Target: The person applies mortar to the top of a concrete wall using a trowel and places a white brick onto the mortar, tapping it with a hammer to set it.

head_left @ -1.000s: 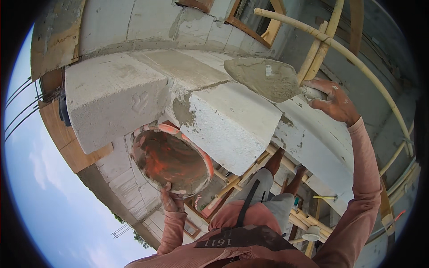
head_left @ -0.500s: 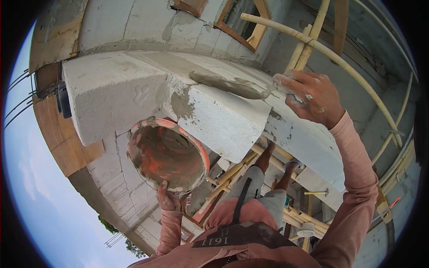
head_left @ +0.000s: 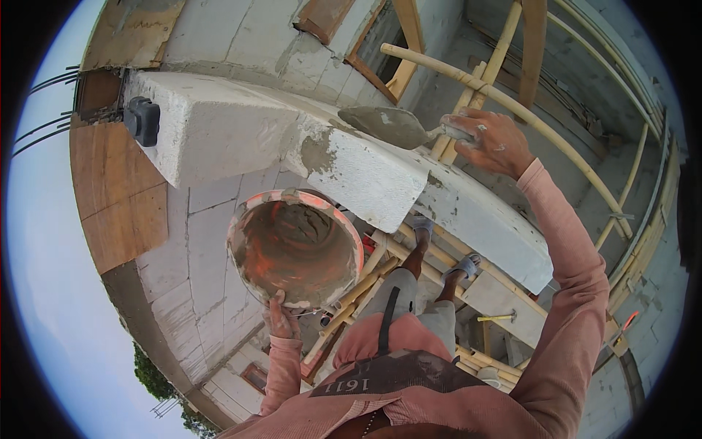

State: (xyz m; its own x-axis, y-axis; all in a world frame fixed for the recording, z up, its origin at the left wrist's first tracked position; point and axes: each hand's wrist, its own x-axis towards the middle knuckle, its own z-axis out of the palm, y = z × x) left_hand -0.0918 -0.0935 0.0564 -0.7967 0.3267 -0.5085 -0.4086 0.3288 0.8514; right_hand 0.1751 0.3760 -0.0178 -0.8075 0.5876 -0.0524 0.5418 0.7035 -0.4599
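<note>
My right hand (head_left: 491,140) is closed around the handle of a mortar-coated trowel (head_left: 384,126). The blade hovers by the top edge of a row of white lightweight blocks (head_left: 358,175), one of them smeared with grey mortar. Below that row, my left hand (head_left: 281,320) grips the near lower side of an orange bucket (head_left: 354,233), which is tilted so that its mouth faces me. Wet grey mortar (head_left: 300,260) coats its inside and lies at the bottom. Part of my left hand's grip is hidden behind the bucket.
A larger white block (head_left: 230,135) juts out at left, with a black device (head_left: 141,121) on its end. Bamboo poles (head_left: 504,84) cross at upper right. My feet stand on bamboo scaffolding (head_left: 439,274). Rebar (head_left: 51,84) sticks out at far left, beside wooden boards (head_left: 117,197).
The trowel has moved up and toward the far side of the blocks, its blade showing more of its face. Bucket and left hand appear slightly further right and lower; the view has shifted too.
</note>
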